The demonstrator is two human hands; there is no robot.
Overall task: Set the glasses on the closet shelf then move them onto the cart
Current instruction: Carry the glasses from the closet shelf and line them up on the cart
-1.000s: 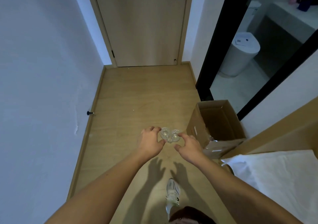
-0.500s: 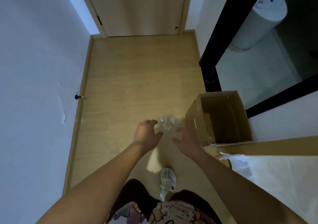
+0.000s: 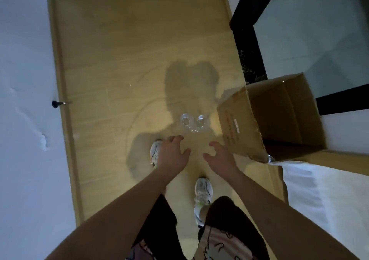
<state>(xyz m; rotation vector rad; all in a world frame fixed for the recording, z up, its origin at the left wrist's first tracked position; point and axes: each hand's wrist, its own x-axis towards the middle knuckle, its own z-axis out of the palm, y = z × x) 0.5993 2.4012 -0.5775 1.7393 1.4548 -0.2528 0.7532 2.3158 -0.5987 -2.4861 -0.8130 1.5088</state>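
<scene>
Two glasses (image 3: 194, 123) stand together on the floor (image 3: 119, 60) just left of the box (image 3: 259, 120), both hands, left hand (image 3: 173, 154) and right hand (image 3: 219, 156), hovering near them with fingers spread and empty; a hasty grab or a shoe (image 3: 156, 153) could topple them.

Two clear glasses (image 3: 194, 123) stand on a pale wood-grain floor (image 3: 119, 60) with a soft sheen at centre frame. A matt brown cardboard box (image 3: 239, 128) sits at right, below a glossy black frame (image 3: 249, 46), and white cloth (image 3: 327, 204) lies rumpled at lower right. Matt white wall (image 3: 24, 120) fills the left, its surface dented.
</scene>
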